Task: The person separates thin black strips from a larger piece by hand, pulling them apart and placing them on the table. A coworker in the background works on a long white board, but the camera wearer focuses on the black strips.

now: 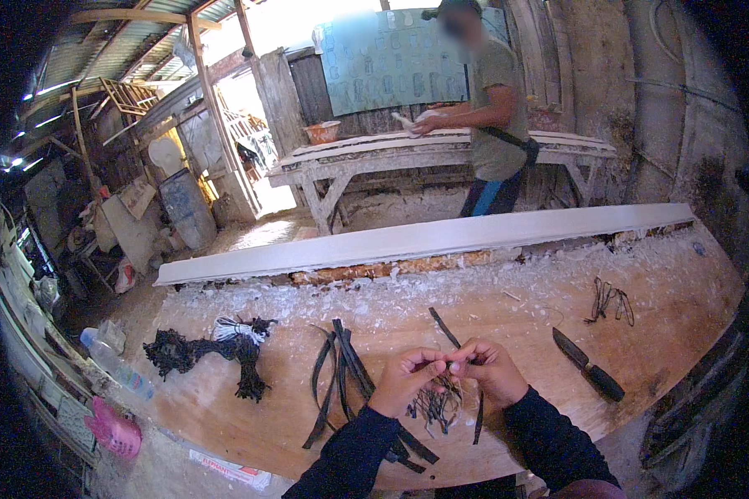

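My left hand [412, 378] and my right hand [487, 372] meet fingertip to fingertip above the wooden table, both closed in a pinch. What sits between the fingers is too small to make out. A dark flat strip [443, 325] reaches up to the fingertips from the far side, and another dark length [478, 422] shows below my right hand. Under the hands lies a tangle of thin dark strands [435, 409]. Several longer black strips [354, 366] lie left of my left hand, partly beneath that forearm. A black-handled knife [588, 364] rests to the right.
Bundles of black cord [195, 349], one with white ties, lie at left near a plastic bottle [116, 363]. A long white plaster-like moulding [424, 241] spans the table's far edge. Thin loops [610, 301] lie at right. A person [495, 108] works at a bench [374, 158] beyond.
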A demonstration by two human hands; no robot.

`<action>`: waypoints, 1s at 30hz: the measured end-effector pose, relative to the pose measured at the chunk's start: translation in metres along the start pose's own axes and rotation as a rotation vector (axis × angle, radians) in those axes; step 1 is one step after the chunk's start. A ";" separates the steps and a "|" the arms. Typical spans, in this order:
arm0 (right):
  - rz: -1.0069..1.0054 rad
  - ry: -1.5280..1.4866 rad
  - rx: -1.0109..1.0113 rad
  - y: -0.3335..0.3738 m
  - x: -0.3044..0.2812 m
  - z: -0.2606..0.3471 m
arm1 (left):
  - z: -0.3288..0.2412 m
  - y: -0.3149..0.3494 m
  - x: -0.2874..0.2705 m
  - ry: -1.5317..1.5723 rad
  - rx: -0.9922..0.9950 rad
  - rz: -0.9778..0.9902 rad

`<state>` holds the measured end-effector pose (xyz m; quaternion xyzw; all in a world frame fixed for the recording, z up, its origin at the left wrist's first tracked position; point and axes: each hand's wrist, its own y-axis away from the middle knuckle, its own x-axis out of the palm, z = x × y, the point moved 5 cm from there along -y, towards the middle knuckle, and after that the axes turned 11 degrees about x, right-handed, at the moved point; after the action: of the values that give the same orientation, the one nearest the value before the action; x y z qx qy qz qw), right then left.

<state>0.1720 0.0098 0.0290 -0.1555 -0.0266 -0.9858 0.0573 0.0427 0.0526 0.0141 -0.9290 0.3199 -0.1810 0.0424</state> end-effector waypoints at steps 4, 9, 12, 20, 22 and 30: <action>0.026 0.015 0.003 -0.001 0.000 -0.004 | -0.012 -0.001 -0.003 -0.213 0.085 0.074; 0.000 0.061 0.004 -0.003 -0.002 -0.008 | -0.021 -0.001 -0.004 -0.401 0.155 0.108; -0.020 0.086 0.019 -0.003 -0.001 -0.008 | -0.024 0.001 -0.003 -0.449 0.172 0.114; -0.004 0.052 0.069 0.000 0.003 -0.010 | -0.022 0.001 -0.006 -0.329 0.115 0.175; -0.006 0.061 0.074 0.000 0.003 -0.011 | -0.025 0.000 -0.005 -0.433 0.216 0.178; -0.037 0.029 0.061 -0.002 0.003 -0.009 | -0.035 0.001 0.010 -0.808 0.535 0.141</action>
<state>0.1661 0.0104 0.0217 -0.1389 -0.0586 -0.9876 0.0442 0.0364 0.0467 0.0492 -0.8575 0.2822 0.1216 0.4127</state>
